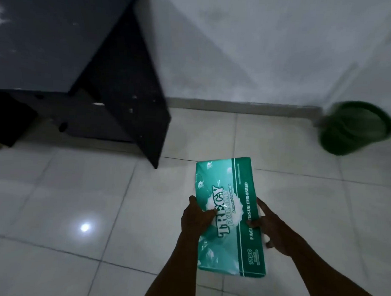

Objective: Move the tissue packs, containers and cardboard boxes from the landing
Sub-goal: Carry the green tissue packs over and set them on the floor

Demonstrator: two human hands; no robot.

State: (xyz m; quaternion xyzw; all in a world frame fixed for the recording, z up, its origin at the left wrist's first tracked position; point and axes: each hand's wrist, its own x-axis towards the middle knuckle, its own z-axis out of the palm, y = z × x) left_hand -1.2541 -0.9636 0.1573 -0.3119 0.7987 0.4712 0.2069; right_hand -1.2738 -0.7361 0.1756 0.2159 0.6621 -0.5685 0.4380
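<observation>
Tissue pack [229, 212] held above the tiled floor [77, 199] — left hand [197, 216] and right hand [273, 228] clamped on its opposite long edges. Apparently mid-carry, not yet set down; no containers or cardboard boxes in view — remaining work cannot be judged.

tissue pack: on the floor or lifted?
Lifted. Left hand and right hand hold the tissue pack by its long edges, above the floor.

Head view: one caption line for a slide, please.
Green tissue pack held by left hand and right hand over the tiled floor; green bucket by the wall.
</observation>
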